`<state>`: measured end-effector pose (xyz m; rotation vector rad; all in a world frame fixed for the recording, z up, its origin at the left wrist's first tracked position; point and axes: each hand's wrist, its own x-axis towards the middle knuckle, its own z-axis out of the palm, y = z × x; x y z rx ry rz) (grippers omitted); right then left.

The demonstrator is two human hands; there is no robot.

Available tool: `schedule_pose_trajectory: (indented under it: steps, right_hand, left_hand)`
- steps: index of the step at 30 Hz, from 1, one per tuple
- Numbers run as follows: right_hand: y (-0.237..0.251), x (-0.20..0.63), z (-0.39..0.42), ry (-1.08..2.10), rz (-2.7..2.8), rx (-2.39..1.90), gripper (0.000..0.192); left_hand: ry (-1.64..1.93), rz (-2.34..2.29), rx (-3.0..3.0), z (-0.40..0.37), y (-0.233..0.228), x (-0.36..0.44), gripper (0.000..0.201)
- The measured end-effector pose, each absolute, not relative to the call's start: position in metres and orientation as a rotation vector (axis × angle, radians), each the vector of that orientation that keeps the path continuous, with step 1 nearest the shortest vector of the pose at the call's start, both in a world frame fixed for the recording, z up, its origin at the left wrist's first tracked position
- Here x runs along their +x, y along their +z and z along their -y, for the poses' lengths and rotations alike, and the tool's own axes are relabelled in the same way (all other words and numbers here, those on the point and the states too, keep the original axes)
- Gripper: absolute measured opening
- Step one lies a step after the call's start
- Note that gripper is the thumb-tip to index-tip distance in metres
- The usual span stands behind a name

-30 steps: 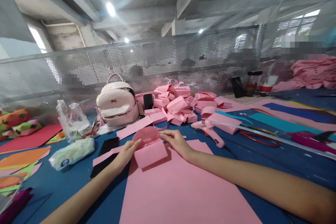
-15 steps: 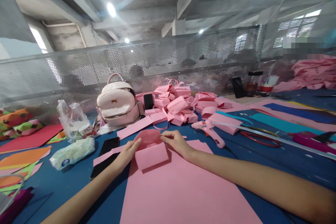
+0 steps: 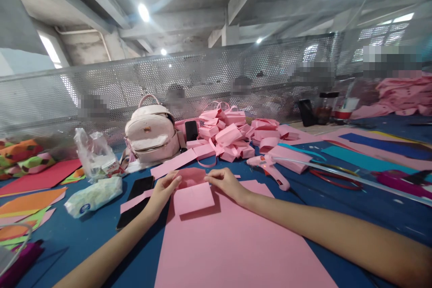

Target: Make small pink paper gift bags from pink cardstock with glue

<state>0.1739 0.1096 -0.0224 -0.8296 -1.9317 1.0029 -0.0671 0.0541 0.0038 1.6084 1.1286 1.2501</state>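
A small folded pink sheet (image 3: 194, 199), like stiff felt or craft foam, is held up between my hands, its front flap hanging towards me and its back panel upright. My left hand (image 3: 166, 192) pinches its left end between thumb and fingers. At the upper right corner, my right hand (image 3: 227, 184) closes thumb and fingertips on the edge. Underneath lies a large flat pink sheet (image 3: 246, 247) on the blue table. A pink strip (image 3: 137, 200) rests across a black phone (image 3: 133, 220) beside my left hand. To the right of my right hand is a pink glue gun (image 3: 270, 168).
Behind my hands is a heap of folded pink pieces (image 3: 232, 135), with a white backpack (image 3: 151, 132) to its left. A tissue pack (image 3: 93, 197) and coloured sheets (image 3: 30, 200) lie left. Scissors with red handles (image 3: 334, 179) lie right. A perforated metal screen (image 3: 202, 72) stands behind.
The front flap of the folded sheet has flattened from a rounded curve and shifted slightly left. My left fingers have curled in closer on its left end; my right hand has barely moved.
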Motion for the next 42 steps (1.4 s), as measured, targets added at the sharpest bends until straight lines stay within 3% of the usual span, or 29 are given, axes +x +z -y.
schedule_pose_trajectory:
  steps: [13, 27, 30, 38, 42]
  right_hand:
    - [-0.021, 0.171, -0.105, 0.933, 2.01, -0.755, 0.031]
    - [-0.002, 0.168, -0.091, 1.062, 1.793, -0.769, 0.026]
    - [0.004, 0.174, -0.082, 1.102, 1.743, -0.824, 0.027]
    - [0.024, 0.265, -0.036, 1.099, 1.656, -1.074, 0.036]
    - [0.027, 0.33, -0.026, 0.724, 1.589, -1.339, 0.039]
  left_hand:
    - [1.103, -1.029, 1.679, -0.042, 0.007, -0.063, 0.045]
    - [1.013, -1.244, 1.604, -0.052, -0.011, -0.069, 0.026]
    - [1.009, -1.287, 1.58, -0.054, -0.014, -0.07, 0.031]
    - [1.045, -1.372, 1.547, -0.057, -0.019, -0.072, 0.034]
    - [1.098, -1.394, 1.587, -0.056, -0.015, -0.07, 0.032]
